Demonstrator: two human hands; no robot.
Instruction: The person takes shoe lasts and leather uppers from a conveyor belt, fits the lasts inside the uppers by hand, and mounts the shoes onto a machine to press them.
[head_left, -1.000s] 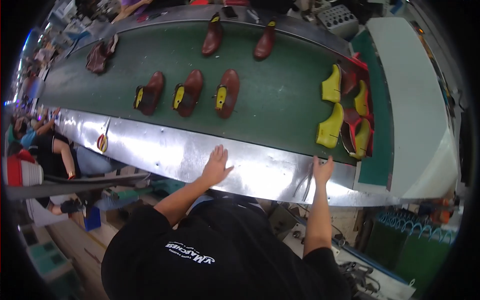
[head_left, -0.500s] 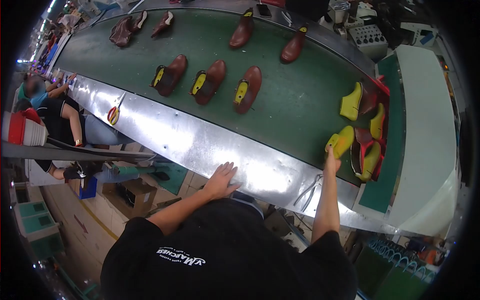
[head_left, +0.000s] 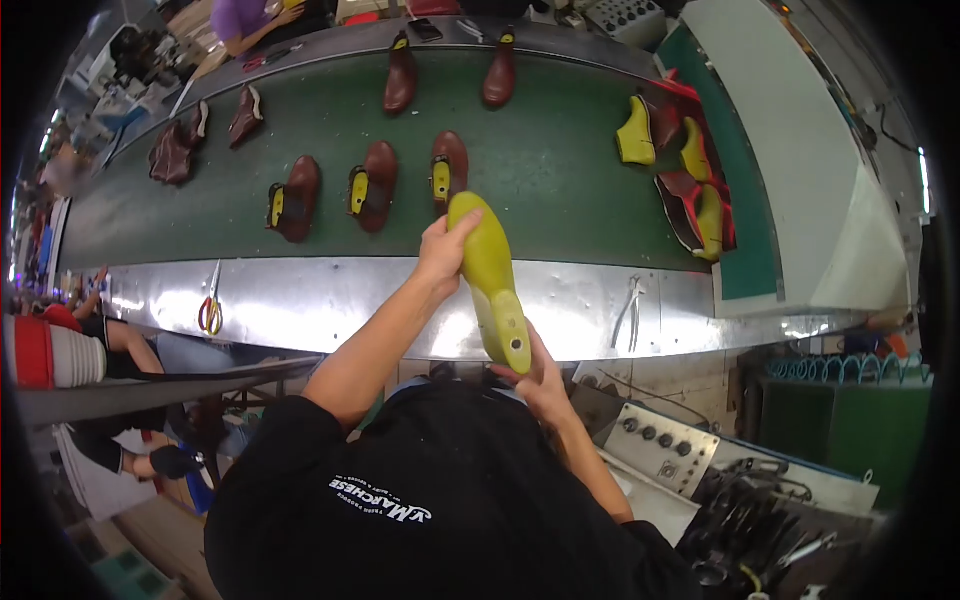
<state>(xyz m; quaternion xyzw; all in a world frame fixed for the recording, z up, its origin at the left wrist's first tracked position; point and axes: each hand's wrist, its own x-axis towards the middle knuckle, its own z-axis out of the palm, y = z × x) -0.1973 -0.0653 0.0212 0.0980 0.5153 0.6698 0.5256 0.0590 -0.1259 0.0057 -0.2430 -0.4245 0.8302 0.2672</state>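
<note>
A yellow shoe last (head_left: 484,262) is held above the metal edge, its sole side facing up. My left hand (head_left: 446,252) grips its toe end, with the thumb on top. At its heel end, my right hand (head_left: 538,375) holds it from below. Just beyond the toe, a brown shoe (head_left: 451,160) with a yellow last inside stands on the green belt (head_left: 560,190). Two similar shoes, a middle one (head_left: 374,188) and a left one (head_left: 296,200), are in line with it.
Yellow lasts (head_left: 636,133) and red-lined brown uppers (head_left: 680,212) lie at the right end. Scissors (head_left: 210,312) and pincers (head_left: 629,312) rest on the metal edge (head_left: 340,290). A person in purple (head_left: 240,22) is across the belt.
My right hand has brought a yellow last from the right pile to the middle. My left hand has lifted from the metal edge and taken hold of the toe. The view has shifted.
</note>
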